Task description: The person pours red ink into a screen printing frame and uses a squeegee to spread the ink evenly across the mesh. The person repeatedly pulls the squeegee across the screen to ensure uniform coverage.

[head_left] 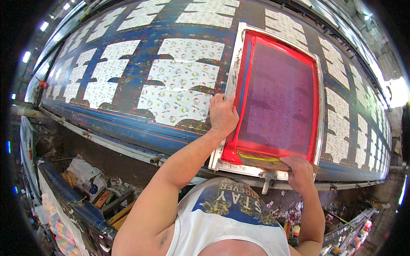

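A silkscreen frame (318, 123) with a pale metal rim lies on the long printing table. Its purple mesh (279, 94) is bordered by red, with thick red ink (231, 154) pooled at the near left corner. My left hand (224, 114) is closed around the frame's left side rail. At the near end of the frame, my right hand (299, 173) grips the right part of a worn wooden squeegee (260, 159), its fingers curled over the top. The squeegee lies crosswise inside the near rail. Cut fabric pieces (181, 81) with small printed figures lie left of the frame.
More printed white pieces (337, 123) lie in rows along the dark blue table (141, 128). A metal rail (124, 144) runs along its near edge. Below, to the left, rags and wood scraps (102, 198) are piled. A small metal bracket (267, 179) juts from the frame's near side.
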A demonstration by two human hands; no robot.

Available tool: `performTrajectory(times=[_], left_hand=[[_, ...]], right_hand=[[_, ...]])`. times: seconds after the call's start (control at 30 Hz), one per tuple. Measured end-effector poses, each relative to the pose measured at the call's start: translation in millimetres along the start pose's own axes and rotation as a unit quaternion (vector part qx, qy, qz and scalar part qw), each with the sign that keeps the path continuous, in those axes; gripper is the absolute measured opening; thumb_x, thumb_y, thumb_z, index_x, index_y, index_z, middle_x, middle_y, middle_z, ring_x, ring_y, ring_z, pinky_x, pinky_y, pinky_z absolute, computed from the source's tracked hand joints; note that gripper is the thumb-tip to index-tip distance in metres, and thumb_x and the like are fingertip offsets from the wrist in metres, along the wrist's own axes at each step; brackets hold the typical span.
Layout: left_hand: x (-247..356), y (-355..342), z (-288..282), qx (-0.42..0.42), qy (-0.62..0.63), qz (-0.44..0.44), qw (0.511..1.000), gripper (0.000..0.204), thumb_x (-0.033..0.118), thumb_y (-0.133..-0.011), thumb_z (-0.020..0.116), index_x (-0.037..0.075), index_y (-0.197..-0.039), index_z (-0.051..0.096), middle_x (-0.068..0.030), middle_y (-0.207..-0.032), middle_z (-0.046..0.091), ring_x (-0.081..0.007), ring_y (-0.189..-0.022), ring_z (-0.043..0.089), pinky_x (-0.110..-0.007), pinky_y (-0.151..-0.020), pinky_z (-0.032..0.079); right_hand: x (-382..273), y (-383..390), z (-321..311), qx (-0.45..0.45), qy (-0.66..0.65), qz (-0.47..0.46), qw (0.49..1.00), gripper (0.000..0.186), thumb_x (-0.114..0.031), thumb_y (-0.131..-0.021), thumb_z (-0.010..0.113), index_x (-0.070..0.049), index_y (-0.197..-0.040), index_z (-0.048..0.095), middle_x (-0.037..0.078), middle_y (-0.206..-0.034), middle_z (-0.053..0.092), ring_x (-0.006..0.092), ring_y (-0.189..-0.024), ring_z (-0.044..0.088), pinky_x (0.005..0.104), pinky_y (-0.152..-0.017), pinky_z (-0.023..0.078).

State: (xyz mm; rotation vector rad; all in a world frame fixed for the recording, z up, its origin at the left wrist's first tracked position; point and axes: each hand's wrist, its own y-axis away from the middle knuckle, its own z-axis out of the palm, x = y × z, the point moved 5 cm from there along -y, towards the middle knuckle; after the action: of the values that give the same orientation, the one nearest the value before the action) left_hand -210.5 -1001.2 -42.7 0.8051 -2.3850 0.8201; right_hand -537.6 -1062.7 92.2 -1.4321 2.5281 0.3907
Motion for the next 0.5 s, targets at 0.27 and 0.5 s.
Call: performTrajectory(times=[0.27, 0.5], left_hand=[[5, -4, 4, 0.009, 0.003, 0.038, 0.999, 0.038, 0.014, -0.096, 0.079, 0.011, -0.133, 0.080, -0.0228, -0.116, 0.065, -0.0440, -0.114, 0.060, -0.057, -0.102, 0.048], [3, -2, 7, -0.001, -0.009, 0.020, 1.000, 0.036, 0.010, -0.099, 0.076, 0.012, -0.135, 0.079, -0.0216, -0.122, 0.064, -0.0439, -0.120, 0.059, -0.056, -0.105, 0.048]], right_hand=[[-4, 29, 25, 0.018, 0.046, 0.013, 0.999, 0.061, 0.005, -0.073, 0.073, -0.012, -0.131, 0.079, 0.012, -0.129, 0.078, 0.0377, -0.118, 0.075, 0.0523, -0.100, 0.059], [10, -3, 28, 0.123, 0.093, -0.043, 0.987, 0.056, -0.003, -0.076, 0.077, -0.014, -0.131, 0.078, 0.010, -0.127, 0.077, 0.0341, -0.114, 0.075, 0.0507, -0.098, 0.059]])
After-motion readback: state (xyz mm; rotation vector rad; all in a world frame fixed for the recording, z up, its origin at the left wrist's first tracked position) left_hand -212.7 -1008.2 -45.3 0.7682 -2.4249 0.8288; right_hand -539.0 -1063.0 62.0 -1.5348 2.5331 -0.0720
